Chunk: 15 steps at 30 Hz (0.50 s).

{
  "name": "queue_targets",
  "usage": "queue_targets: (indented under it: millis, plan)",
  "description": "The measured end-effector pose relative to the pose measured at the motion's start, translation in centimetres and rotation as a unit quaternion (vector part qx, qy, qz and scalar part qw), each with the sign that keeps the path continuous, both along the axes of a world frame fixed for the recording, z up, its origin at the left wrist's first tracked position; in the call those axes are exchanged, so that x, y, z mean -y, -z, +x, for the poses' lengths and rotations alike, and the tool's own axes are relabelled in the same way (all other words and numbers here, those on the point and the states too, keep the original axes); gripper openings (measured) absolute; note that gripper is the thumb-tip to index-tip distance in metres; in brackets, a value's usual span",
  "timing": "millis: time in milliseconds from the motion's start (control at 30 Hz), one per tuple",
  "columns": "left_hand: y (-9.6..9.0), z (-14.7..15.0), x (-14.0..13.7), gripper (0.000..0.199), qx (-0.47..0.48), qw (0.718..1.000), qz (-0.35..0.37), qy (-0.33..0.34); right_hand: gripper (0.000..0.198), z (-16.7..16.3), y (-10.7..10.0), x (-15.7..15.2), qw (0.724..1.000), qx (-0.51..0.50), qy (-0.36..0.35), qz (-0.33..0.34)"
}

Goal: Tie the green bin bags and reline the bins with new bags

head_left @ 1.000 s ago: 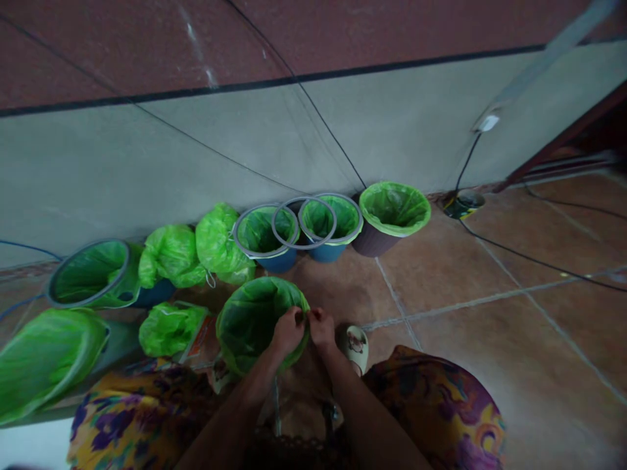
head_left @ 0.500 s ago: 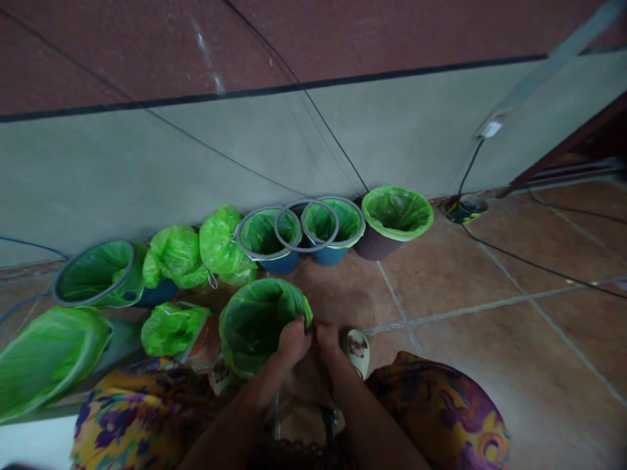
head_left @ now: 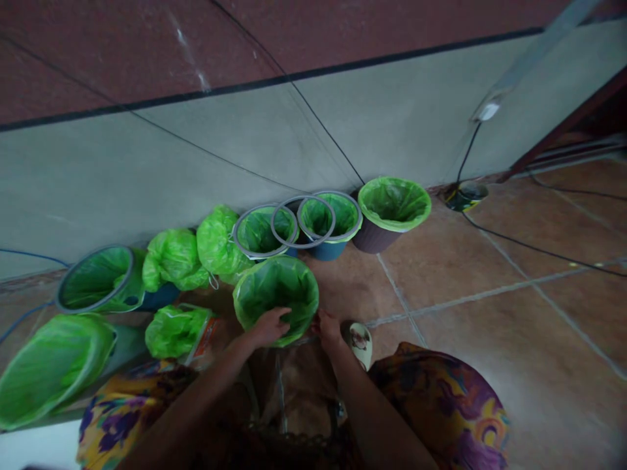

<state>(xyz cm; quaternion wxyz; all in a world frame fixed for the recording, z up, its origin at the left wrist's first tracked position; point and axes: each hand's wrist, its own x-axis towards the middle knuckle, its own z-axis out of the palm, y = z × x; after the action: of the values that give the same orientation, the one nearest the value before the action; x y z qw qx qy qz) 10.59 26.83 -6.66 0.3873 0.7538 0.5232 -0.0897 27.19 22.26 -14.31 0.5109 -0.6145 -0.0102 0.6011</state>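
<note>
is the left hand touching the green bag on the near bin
Touching. The head view shows the left hand with fingers laid over the near rim of the green bag lining the bin, no gap between them.
</note>
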Motion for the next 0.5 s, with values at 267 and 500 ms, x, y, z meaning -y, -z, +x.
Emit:
queue_targets:
  millis: [267, 500]
  plan:
    - [5.4, 6.0, -1.9, 0.038, -0.004, 0.998, 0.048, 0.051, 0.014, 0.4, -0.3, 0.5, 0.999, -0.045, 0.001, 0.005]
    - [8.1, 4.8, -2.1, 0.012, -0.045, 0.999, 0.024, 0.018, 0.024, -0.1, -0.7, 0.3, 0.999, -0.030, 0.003, 0.038]
